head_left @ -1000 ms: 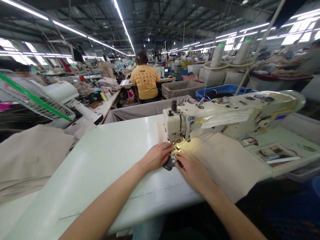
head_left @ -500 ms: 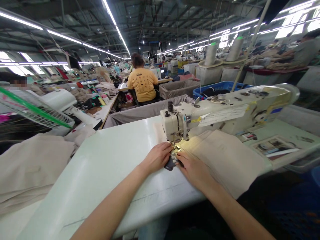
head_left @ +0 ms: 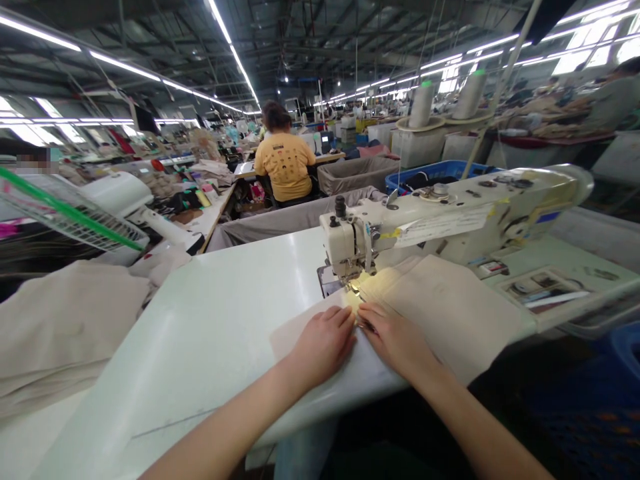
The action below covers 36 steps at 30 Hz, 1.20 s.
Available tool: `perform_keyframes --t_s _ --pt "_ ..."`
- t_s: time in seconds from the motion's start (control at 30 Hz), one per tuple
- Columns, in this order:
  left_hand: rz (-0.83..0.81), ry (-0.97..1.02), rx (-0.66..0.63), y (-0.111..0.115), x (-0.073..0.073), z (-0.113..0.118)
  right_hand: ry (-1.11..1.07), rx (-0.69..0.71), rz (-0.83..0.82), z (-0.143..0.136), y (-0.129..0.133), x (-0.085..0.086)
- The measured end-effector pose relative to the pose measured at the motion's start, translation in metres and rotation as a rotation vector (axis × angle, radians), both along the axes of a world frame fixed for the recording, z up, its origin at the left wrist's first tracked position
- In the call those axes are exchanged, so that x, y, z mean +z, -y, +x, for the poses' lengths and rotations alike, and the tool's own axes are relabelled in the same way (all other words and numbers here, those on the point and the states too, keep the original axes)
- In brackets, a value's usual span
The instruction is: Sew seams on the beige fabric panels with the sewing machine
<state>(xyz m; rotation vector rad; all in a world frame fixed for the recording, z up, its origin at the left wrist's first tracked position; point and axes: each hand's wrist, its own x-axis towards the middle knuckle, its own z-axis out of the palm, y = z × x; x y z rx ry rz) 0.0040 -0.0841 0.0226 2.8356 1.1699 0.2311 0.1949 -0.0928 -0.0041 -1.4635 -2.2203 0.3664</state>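
Note:
The beige fabric lies under the needle area of the sewing machine, spreading right beneath its arm and a little to the left. My left hand rests on it just in front of the presser foot, fingers drawn together and pressing the cloth. Close beside it, my right hand has its thumb and fingers closed at the fabric's edge. A small dark thing shows under the right fingers; its kind is unclear. A lamp lights the spot around the needle.
A pile of beige fabric lies at the left. Behind it stands a white fan with a green-rimmed guard. A parts tray sits at the right. Thread cones stand behind the machine. A person in a yellow shirt sits ahead.
Both hands have drawn slightly toward me, away from the needle. Beige fabric now shows left of the foot and covers the dark plate in front of it; a metal plate shows behind.

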Motion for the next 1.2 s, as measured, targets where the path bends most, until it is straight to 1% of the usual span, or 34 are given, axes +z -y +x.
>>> perform_keyframes --t_s 0.13,0.3,0.4,0.5,0.73,0.87,1.0,1.1,1.2 --pt "0.041 -0.015 -0.040 0.000 -0.005 -0.006 0.028 0.034 0.009 0.003 0.004 -0.004" --pt "0.072 -0.044 -0.037 0.000 -0.009 -0.009 0.060 0.090 0.032 0.008 0.009 -0.006" --pt "0.067 -0.012 -0.083 -0.002 -0.013 -0.011 0.082 0.095 0.018 0.008 0.010 -0.004" --pt "0.054 0.005 -0.129 -0.008 -0.013 -0.013 0.090 0.083 -0.014 0.006 0.008 0.001" --pt "0.054 0.016 -0.143 -0.027 -0.005 -0.014 0.100 0.042 -0.074 -0.002 -0.007 0.010" --pt "0.043 0.019 -0.142 -0.041 -0.005 -0.016 0.084 0.057 -0.081 -0.006 -0.018 0.012" --pt "0.060 0.053 -0.149 -0.058 -0.005 -0.019 0.081 0.040 -0.097 -0.010 -0.027 0.013" --pt "0.051 0.062 -0.146 -0.070 -0.003 -0.021 0.077 0.028 -0.105 -0.011 -0.029 0.013" --pt "0.027 0.044 -0.156 -0.078 0.000 -0.022 0.056 0.031 -0.101 -0.011 -0.026 0.014"
